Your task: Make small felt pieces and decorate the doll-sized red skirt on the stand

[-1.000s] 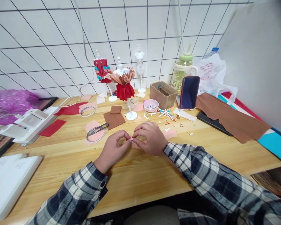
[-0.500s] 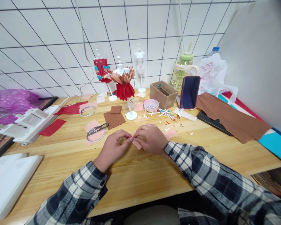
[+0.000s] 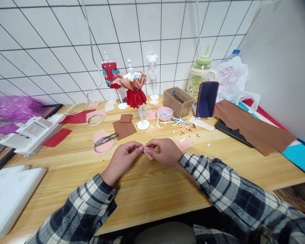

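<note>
Sleeves [image 3: 87, 198]: black, white and grey plaid cloth, button at each cuff.
Tabletop [image 3: 142, 200]: pale wood, smooth, visible grain.
Left hand [image 3: 123, 161]: my thumb and index fingertip, clamped on the left end of the pink piece [image 3: 149, 155].
Right hand [image 3: 166, 152]: my thumb and index finger, closed on the same piece from the right.
Pink piece: between my hands; thin, matte, small; pale narrow upper edge, lower corner showing below my right thumb; finer detail too small to tell.
Snips [image 3: 105, 139]: dark, slender, lying across a pale round hoop [image 3: 113, 145] and a flat pink sheet [image 3: 99, 135].
Brown sheets [image 3: 123, 130]: flat, matte, small one overlapping large.
Bowl [image 3: 164, 113]: pink, round, holding tiny bits; thin cut slivers [image 3: 182, 124] beside it.
Front dress form [image 3: 131, 74]: white, smooth; gathered red skirt, jagged pink and brown petals above.
Box [image 3: 178, 104]: brown, rectangular, open-topped.
Wall [image 3: 147, 23]: white, dark grid lines.
</note>
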`<state>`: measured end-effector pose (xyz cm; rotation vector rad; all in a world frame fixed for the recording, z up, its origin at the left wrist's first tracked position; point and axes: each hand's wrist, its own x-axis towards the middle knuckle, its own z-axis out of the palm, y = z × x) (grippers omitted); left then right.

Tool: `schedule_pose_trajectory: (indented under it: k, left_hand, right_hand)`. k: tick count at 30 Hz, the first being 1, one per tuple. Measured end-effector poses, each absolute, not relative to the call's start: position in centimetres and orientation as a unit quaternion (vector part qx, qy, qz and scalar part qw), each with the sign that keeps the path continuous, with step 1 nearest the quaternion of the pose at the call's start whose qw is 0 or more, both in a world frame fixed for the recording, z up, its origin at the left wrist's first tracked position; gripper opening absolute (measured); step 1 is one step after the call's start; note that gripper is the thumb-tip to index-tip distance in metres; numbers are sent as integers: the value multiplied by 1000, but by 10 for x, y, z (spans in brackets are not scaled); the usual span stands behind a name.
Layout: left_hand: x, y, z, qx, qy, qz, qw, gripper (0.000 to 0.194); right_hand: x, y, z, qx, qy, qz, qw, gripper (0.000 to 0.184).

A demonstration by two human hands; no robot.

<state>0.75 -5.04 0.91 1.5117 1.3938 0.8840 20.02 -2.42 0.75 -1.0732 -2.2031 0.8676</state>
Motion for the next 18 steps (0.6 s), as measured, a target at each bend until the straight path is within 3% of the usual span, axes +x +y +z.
schedule_pose_trajectory:
  k: [11, 18]
  left_hand:
    - [11, -51, 5, 636, 562, 342, 404, 29]
    - [10, -51, 1, 672, 561, 323, 359, 21]
  right_hand:
    - [199, -24, 7, -435, -819, 241, 285, 12]
    - [197, -22, 3, -431, -786, 310, 316, 7]
